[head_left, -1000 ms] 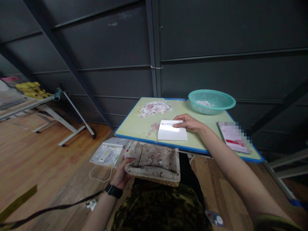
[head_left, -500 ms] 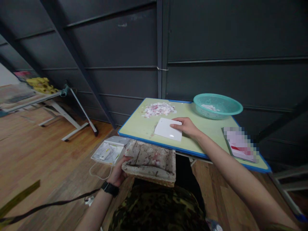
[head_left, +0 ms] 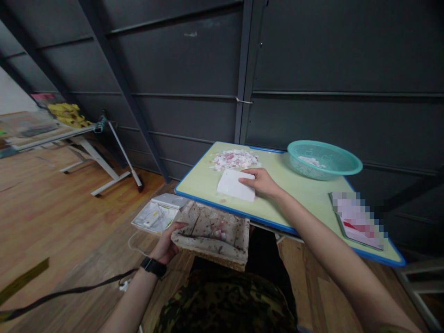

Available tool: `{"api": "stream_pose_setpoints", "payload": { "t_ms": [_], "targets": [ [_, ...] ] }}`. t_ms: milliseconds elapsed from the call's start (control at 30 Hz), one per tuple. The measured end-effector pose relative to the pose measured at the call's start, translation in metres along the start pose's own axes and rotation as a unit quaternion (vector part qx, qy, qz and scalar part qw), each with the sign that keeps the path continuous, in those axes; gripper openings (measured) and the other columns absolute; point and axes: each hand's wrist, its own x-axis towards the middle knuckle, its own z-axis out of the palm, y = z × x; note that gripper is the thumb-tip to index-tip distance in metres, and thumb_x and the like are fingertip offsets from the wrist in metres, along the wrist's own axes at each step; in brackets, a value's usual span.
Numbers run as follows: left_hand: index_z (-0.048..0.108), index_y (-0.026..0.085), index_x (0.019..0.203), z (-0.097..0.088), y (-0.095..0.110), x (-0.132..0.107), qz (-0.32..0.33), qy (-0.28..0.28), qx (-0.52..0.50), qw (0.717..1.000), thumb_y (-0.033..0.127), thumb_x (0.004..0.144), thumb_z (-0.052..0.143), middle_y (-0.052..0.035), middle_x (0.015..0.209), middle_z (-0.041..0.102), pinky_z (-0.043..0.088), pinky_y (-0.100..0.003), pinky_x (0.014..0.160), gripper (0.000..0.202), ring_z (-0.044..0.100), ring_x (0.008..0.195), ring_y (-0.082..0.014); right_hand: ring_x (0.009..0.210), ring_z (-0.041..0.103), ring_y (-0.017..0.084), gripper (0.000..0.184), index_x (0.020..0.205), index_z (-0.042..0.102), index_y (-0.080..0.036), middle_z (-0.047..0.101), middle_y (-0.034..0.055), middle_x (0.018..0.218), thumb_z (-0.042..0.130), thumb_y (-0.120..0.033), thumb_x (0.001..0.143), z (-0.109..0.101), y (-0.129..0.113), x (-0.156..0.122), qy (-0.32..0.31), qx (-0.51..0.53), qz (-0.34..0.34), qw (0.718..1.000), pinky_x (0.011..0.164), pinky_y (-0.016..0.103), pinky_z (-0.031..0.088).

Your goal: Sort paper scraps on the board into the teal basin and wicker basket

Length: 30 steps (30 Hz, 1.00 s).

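Observation:
My left hand (head_left: 169, 243) grips the left side of a stained, off-white shallow box (head_left: 211, 231), thumb over its rim. The box is held against the table's near edge, with some small pinkish-white bits inside. In my right hand (head_left: 262, 181) is a flat, glossy white sheet (head_left: 234, 185) with a small hole near one corner, pinched between thumb and fingers. Its lower edge is at the tabletop; whether it touches I cannot tell. Behind the sheet lies a pile of white and pink flakes (head_left: 236, 159) on the pale yellow-green table (head_left: 277, 208).
A turquoise plastic basket (head_left: 324, 159) with white flakes inside stands at the back right. A partly blurred flat item (head_left: 359, 222) lies at the right. Below the table's left edge is a white open box (head_left: 156, 215) with a cable. Another table (head_left: 52, 138) stands far left.
The white sheet has moved slightly left and nearer the flakes, in my right hand. The box in my left hand stays at the table edge. The view has turned a little left.

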Motion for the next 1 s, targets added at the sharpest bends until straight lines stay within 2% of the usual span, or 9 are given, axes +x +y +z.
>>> {"api": "stream_pose_setpoints", "payload": {
  "t_ms": [167, 333, 467, 567, 633, 733, 800, 900, 1000],
  "targets": [
    [0.063, 0.013, 0.074, 0.001, -0.006, 0.0, -0.01, 0.002, -0.009, 1.0, 0.017, 0.072, 0.058, -0.0036, 0.058, 0.07, 0.054, -0.029, 0.049, 0.007, 0.064, 0.047, -0.0171, 0.064, 0.056, 0.014, 0.045, 0.094, 0.071, -0.012, 0.069, 0.0062, 0.086, 0.073, -0.042, 0.061, -0.002, 0.005, -0.007, -0.065, 0.078, 0.052, 0.994, 0.055, 0.025, 0.042],
    [0.065, 0.013, 0.078, 0.01, -0.009, -0.004, -0.025, -0.004, -0.014, 1.0, 0.016, 0.073, 0.056, -0.0045, 0.058, 0.07, 0.054, -0.029, 0.05, 0.011, 0.065, 0.048, -0.0176, 0.067, 0.057, 0.014, 0.045, 0.094, 0.071, -0.011, 0.069, 0.0068, 0.089, 0.075, -0.041, 0.06, -0.007, 0.007, -0.011, 0.015, 0.098, 0.056, 0.993, 0.06, 0.026, 0.043],
    [0.066, 0.013, 0.08, 0.014, -0.008, -0.007, -0.012, -0.001, -0.007, 1.0, 0.014, 0.072, 0.057, -0.0019, 0.052, 0.068, 0.052, -0.026, 0.045, 0.012, 0.063, 0.044, -0.0159, 0.068, 0.057, 0.014, 0.042, 0.093, 0.071, -0.012, 0.069, 0.0061, 0.087, 0.073, -0.041, 0.062, -0.001, 0.002, -0.013, -0.049, 0.067, 0.041, 0.996, 0.06, 0.026, 0.042],
    [0.066, 0.014, 0.075, 0.016, -0.006, -0.01, -0.003, -0.007, -0.011, 1.0, 0.013, 0.072, 0.057, 0.0004, 0.047, 0.065, 0.05, -0.024, 0.044, 0.01, 0.059, 0.039, -0.0136, 0.066, 0.056, 0.013, 0.043, 0.092, 0.071, -0.012, 0.069, 0.0061, 0.085, 0.074, -0.04, 0.06, 0.002, -0.003, -0.016, -0.085, 0.088, 0.048, 0.991, 0.058, 0.025, 0.041],
    [0.066, 0.014, 0.071, 0.017, -0.006, -0.012, 0.002, -0.006, -0.014, 1.0, 0.013, 0.072, 0.057, 0.0004, 0.046, 0.064, 0.049, -0.024, 0.043, 0.009, 0.058, 0.038, -0.0129, 0.064, 0.056, 0.013, 0.044, 0.091, 0.07, -0.011, 0.068, 0.0062, 0.084, 0.075, -0.04, 0.058, -0.002, -0.005, -0.016, -0.052, 0.125, 0.058, 0.989, 0.057, 0.025, 0.04],
    [0.065, 0.013, 0.069, 0.017, -0.007, -0.012, 0.001, -0.001, -0.01, 1.0, 0.013, 0.073, 0.055, -0.0016, 0.05, 0.066, 0.05, -0.024, 0.043, 0.011, 0.06, 0.041, -0.0141, 0.062, 0.055, 0.013, 0.048, 0.091, 0.069, -0.011, 0.067, 0.006, 0.081, 0.076, -0.039, 0.054, -0.013, -0.002, -0.014, 0.065, 0.155, 0.059, 0.984, 0.055, 0.025, 0.04],
    [0.065, 0.013, 0.071, 0.017, -0.007, -0.012, -0.004, -0.001, -0.004, 1.0, 0.013, 0.074, 0.055, -0.0018, 0.05, 0.066, 0.05, -0.024, 0.043, 0.011, 0.06, 0.042, -0.0144, 0.06, 0.054, 0.013, 0.049, 0.092, 0.068, -0.01, 0.067, 0.0063, 0.079, 0.076, -0.04, 0.054, -0.02, 0.002, -0.012, 0.116, 0.145, 0.065, 0.98, 0.054, 0.025, 0.039],
    [0.065, 0.013, 0.073, 0.017, -0.008, -0.011, -0.005, 0.002, -0.001, 1.0, 0.012, 0.074, 0.055, -0.0023, 0.052, 0.067, 0.05, -0.025, 0.043, 0.011, 0.061, 0.044, -0.0147, 0.059, 0.054, 0.015, 0.048, 0.089, 0.069, -0.008, 0.067, 0.0076, 0.076, 0.074, -0.04, 0.054, -0.024, 0.007, -0.01, 0.13, 0.11, 0.075, 0.983, 0.052, 0.026, 0.038],
    [0.065, 0.013, 0.073, 0.016, -0.009, -0.01, -0.002, 0.007, -0.005, 1.0, 0.012, 0.074, 0.054, -0.0026, 0.055, 0.068, 0.051, -0.026, 0.045, 0.011, 0.062, 0.046, -0.0152, 0.06, 0.054, 0.015, 0.043, 0.085, 0.07, -0.008, 0.067, 0.0076, 0.076, 0.072, -0.039, 0.056, -0.023, 0.008, -0.01, 0.104, 0.068, 0.059, 0.99, 0.053, 0.026, 0.038]
  ]
}}
